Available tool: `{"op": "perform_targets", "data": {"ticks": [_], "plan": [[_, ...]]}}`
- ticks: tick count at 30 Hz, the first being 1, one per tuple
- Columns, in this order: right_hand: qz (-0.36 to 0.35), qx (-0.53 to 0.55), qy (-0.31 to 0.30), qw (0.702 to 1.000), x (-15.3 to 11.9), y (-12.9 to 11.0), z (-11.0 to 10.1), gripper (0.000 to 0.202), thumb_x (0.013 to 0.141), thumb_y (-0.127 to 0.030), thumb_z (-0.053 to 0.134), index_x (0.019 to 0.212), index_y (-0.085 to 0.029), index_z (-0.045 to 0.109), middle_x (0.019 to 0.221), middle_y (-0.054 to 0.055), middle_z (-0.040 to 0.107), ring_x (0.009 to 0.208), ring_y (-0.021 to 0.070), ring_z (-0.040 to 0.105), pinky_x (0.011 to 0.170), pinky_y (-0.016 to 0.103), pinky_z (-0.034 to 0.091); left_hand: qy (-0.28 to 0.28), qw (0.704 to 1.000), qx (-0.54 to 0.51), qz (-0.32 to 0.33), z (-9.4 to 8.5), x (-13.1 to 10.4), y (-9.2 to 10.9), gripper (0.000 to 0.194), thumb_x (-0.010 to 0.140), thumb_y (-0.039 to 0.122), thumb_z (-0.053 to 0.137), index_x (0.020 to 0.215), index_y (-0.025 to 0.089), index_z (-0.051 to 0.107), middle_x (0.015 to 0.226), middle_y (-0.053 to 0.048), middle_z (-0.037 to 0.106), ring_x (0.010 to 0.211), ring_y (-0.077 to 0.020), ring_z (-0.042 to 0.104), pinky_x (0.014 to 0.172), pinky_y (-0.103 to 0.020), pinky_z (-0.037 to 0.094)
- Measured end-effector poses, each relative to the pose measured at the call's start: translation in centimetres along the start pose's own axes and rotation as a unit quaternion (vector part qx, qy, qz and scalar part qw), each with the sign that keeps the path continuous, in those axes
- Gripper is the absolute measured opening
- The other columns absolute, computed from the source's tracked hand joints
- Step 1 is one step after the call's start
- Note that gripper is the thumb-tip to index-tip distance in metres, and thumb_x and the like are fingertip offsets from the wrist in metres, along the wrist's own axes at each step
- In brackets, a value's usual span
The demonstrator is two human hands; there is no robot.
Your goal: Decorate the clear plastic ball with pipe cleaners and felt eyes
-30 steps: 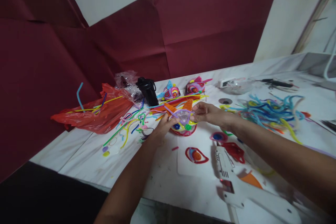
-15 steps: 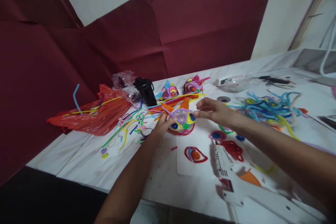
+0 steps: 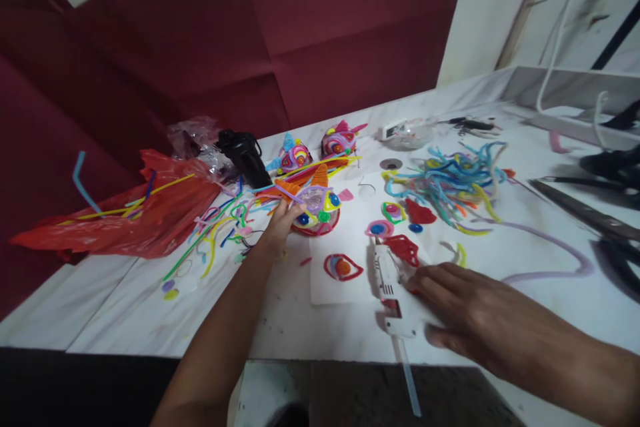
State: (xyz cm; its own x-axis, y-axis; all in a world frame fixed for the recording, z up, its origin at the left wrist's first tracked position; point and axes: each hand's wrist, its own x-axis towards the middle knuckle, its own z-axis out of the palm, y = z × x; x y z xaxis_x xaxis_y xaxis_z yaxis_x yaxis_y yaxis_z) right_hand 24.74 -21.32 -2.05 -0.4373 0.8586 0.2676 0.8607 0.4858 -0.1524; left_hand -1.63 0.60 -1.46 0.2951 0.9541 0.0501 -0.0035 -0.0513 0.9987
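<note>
At the left edge of a colourful pipe-cleaner animal face (image 3: 315,219), my left hand (image 3: 283,223) is closed on the piece. The face has orange ears, yellow and blue eyes, a green nose and a red rim. My right hand (image 3: 465,310) is wrapped round the handle of a white hot glue gun (image 3: 387,280), fingers on the far side and thumb on the near side; the palm hides most of the handle. A glue stick (image 3: 410,380) sticks out from the gun's back. Left of the gun, a red-rimmed eye piece (image 3: 343,267) lies on white paper (image 3: 325,290).
Two finished-looking pipe-cleaner faces (image 3: 295,157) stand behind, beside a black bottle (image 3: 245,159). On the left are a red plastic bag (image 3: 165,213) and loose pipe cleaners. A blue pipe-cleaner heap (image 3: 457,177) and large scissors (image 3: 590,213) lie on the right.
My right hand has left the side of the face and come down right to the glue gun. My left hand stays on the face. The view has shifted rightward.
</note>
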Motion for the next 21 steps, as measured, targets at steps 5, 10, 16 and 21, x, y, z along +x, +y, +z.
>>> {"op": "perform_targets", "data": {"ticks": [5,10,16,21], "plan": [[-0.081,-0.028,0.138,0.987,0.5,-0.8,0.8,0.098,0.072,-0.014,0.051,0.16,-0.028,0.012,0.102,0.013,0.077,0.081,0.0343,0.074,0.06,0.045,0.067,0.0,1.0,0.006,0.013,0.1,-0.4,0.3,0.041,0.073,0.038,0.072,0.109,0.021,0.066,0.103,-0.006,0.076,0.109,-0.0262,0.068,0.095,-0.04,0.053],[0.03,0.04,0.13,0.99,-1.3,-0.1,2.2,0.102,0.07,-0.03,0.059,0.157,-0.046,0.007,0.125,0.008,0.07,0.101,0.0401,0.071,0.068,0.054,0.068,0.008,1.0,-0.007,0.008,0.4,-0.7,0.7,0.04,0.072,0.035,0.072,0.11,0.023,0.066,0.109,-0.004,0.075,0.113,-0.0264,0.066,0.094,-0.038,0.054],[0.045,0.108,0.174,0.978,0.0,0.0,0.8,0.086,0.074,-0.021,0.054,0.148,-0.051,0.024,0.127,0.009,0.065,0.11,0.0371,0.068,0.082,0.05,0.066,0.011,0.999,-0.01,-0.031,0.5,-1.0,0.8,0.04,0.074,0.038,0.071,0.11,0.022,0.065,0.104,-0.004,0.074,0.096,-0.0221,0.07,0.079,-0.032,0.056],[-0.033,0.116,0.236,0.964,3.8,-0.1,0.3,0.058,0.076,-0.016,0.052,0.131,-0.032,0.044,0.116,0.012,0.067,0.102,0.0294,0.072,0.075,0.037,0.065,0.016,0.999,-0.007,-0.034,0.0,-0.9,0.5,0.04,0.074,0.04,0.073,0.107,0.021,0.065,0.111,-0.005,0.073,0.105,-0.0235,0.067,0.088,-0.033,0.054]]}}
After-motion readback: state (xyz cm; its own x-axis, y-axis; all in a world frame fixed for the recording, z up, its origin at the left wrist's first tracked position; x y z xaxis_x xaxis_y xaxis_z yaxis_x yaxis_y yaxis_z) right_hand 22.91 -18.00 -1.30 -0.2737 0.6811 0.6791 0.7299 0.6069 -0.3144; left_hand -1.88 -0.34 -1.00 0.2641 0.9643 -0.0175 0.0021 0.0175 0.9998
